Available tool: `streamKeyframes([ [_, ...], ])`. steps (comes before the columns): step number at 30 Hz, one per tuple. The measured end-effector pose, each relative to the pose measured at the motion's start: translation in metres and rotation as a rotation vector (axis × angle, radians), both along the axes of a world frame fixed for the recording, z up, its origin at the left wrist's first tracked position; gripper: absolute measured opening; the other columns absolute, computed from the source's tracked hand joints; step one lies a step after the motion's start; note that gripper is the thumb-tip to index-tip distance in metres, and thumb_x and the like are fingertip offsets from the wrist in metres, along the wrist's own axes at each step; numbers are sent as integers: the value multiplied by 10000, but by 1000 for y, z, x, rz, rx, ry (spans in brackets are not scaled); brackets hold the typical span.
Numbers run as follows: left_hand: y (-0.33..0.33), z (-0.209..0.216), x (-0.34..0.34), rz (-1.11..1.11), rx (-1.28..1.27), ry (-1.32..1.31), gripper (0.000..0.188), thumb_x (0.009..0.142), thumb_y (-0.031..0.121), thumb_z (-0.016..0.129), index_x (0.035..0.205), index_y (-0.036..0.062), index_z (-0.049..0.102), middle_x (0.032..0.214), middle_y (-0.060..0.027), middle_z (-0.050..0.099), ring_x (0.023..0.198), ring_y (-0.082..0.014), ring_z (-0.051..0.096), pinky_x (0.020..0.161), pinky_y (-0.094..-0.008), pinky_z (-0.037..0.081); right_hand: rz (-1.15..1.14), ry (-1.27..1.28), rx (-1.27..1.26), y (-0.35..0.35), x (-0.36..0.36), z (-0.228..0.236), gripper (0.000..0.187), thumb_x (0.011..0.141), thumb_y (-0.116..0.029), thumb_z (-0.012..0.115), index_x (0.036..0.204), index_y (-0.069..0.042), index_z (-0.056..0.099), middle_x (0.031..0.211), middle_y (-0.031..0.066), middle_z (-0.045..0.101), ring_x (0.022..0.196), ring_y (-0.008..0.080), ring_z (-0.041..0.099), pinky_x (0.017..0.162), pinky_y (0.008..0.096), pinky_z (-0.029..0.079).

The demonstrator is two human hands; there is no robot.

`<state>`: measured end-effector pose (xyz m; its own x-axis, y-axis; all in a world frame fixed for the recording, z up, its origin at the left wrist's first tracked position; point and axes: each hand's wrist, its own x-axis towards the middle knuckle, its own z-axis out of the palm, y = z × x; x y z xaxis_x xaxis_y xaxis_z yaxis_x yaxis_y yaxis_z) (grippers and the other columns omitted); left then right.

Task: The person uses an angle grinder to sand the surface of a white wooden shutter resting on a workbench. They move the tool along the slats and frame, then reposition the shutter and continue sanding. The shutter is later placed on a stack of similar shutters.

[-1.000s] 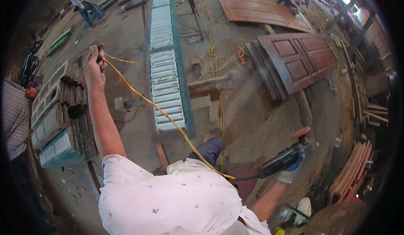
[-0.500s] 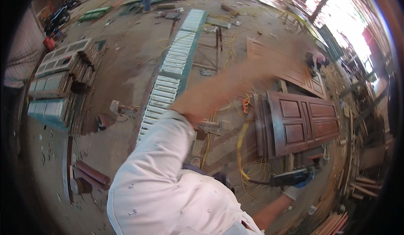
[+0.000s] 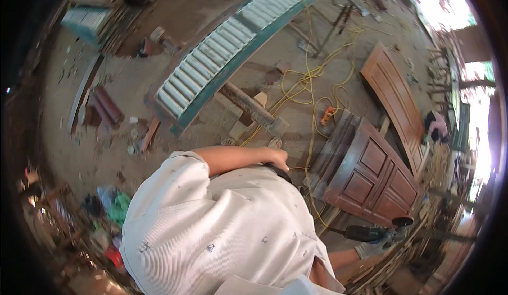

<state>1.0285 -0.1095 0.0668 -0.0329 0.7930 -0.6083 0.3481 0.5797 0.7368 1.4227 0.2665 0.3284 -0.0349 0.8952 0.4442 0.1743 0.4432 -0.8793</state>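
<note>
My right hand (image 3: pixel 377 248), in a pale glove with some blue on it, grips a black angle grinder (image 3: pixel 361 233) low on the right. Its dark round disc (image 3: pixel 402 221) is beside the near right corner of a stack of reddish-brown panelled doors (image 3: pixel 369 172); whether they touch I cannot tell. Bare and bent across my front, my left arm ends with my left hand (image 3: pixel 276 158) at my waist, by dark cloth. Its fingers are mostly hidden. From the grinder's rear a yellow cord (image 3: pixel 319 214) runs up past the doors.
Another brown door (image 3: pixel 398 107) lies farther right, near a crouching person (image 3: pixel 437 126). Louvred shutters in a teal frame (image 3: pixel 211 57) rest on a wooden support (image 3: pixel 254 104). Looped yellow cord (image 3: pixel 304 81) and an orange tool (image 3: pixel 327 116) are on the floor. Timber is piled at right.
My left arm, blurred and stretched forward over the doors before, has drawn back to my waist. The view has turned, and the grinder's disc now shows. The grinder stays in my right hand.
</note>
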Motion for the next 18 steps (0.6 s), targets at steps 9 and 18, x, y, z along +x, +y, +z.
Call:
streamKeyframes([
  [9,-30,93,3,844,303,-237,835,993,612,728,1482,-55,610,1388,-228,727,1291,-316,696,1102,-389,526,736,-488,172,58,-345,-23,639,923,-186,867,1454,41,594,1307,149,714,1111,235,698,996,387,577],
  [18,-63,97,-4,1736,1058,-656,805,1052,570,687,1623,57,444,1603,-92,553,1474,-239,543,1214,-418,449,1604,-830,304,-324,-526,-88,869,798,-340,936,1519,-73,531,1214,140,769,1045,236,764,925,399,601],
])
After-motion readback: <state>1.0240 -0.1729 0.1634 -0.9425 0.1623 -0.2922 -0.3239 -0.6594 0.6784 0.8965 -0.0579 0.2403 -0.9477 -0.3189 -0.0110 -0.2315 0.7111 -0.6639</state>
